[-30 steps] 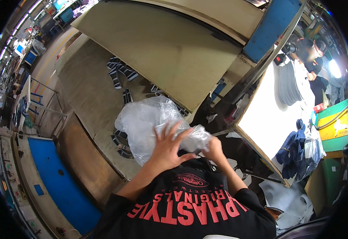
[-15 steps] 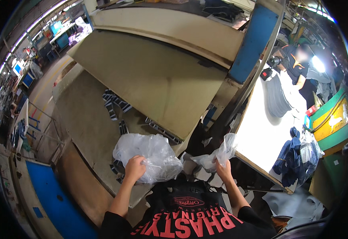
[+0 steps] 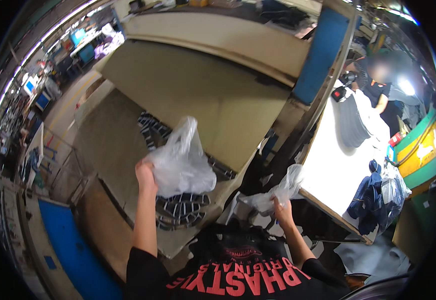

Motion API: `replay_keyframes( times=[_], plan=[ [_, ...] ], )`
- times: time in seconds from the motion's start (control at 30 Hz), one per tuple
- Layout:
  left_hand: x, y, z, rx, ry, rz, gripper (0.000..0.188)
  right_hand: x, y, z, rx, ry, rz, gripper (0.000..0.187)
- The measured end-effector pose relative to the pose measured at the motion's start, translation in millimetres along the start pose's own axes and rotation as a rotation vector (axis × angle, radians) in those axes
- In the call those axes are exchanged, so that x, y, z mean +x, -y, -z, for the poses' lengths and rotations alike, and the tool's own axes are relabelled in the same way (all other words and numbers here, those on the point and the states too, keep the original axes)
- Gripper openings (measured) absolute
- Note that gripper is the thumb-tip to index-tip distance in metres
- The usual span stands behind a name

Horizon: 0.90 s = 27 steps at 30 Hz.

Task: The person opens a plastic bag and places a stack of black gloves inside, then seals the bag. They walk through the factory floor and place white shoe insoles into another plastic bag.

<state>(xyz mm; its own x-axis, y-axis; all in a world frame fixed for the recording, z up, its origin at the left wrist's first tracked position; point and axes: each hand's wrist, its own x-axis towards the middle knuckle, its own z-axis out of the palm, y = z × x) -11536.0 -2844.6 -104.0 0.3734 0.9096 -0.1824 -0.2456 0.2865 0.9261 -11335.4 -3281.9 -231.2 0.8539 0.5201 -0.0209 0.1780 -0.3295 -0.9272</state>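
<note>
My left hand [image 3: 146, 176] grips the left edge of a translucent plastic bag [image 3: 183, 167], whose top puffs upward. The fingertips are partly hidden by the bag. Farther right, my right hand [image 3: 282, 209] is closed on a second clear plastic bag [image 3: 284, 187], crumpled and rising above the fingers. Beneath the left bag, dark strips with pale bars [image 3: 183, 207] lie in loops on a worn table [image 3: 108, 120]. More of these strips show beyond the bag, partly covered by it.
A raised olive-toned board [image 3: 193, 90] spans the far side of the table. At right, a brightly lit white table [image 3: 328, 175] holds a grey fabric stack [image 3: 352, 125] and a dark blue cloth bundle [image 3: 368, 195]. Behind it, a person [image 3: 378, 92] sits near a lamp.
My left hand has moved left and away from me, lifting the bag off the near striped strips. My right hand stays nearly in place with its bag.
</note>
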Motion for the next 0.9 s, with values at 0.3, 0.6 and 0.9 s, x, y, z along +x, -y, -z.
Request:
replay_keyframes(
  times=[0.3,0.6,0.9],
  plan=[
    [-21.9,6.0,68.4,-0.199,-0.124,-0.111,0.038,7.9,33.2,-47.2,0.342,-0.069,-0.286,0.025],
    [-97.9,137.9,139.6,1.087,0.427,-0.136,0.041,24.2,119.5,-118.6,0.256,0.167,0.083,0.018],
    [-152.9,160.0,132.9,1.010,0.004,-0.308,0.040,78.2,87.9,-237.6,-0.127,0.419,0.786,0.057]
  ],
)
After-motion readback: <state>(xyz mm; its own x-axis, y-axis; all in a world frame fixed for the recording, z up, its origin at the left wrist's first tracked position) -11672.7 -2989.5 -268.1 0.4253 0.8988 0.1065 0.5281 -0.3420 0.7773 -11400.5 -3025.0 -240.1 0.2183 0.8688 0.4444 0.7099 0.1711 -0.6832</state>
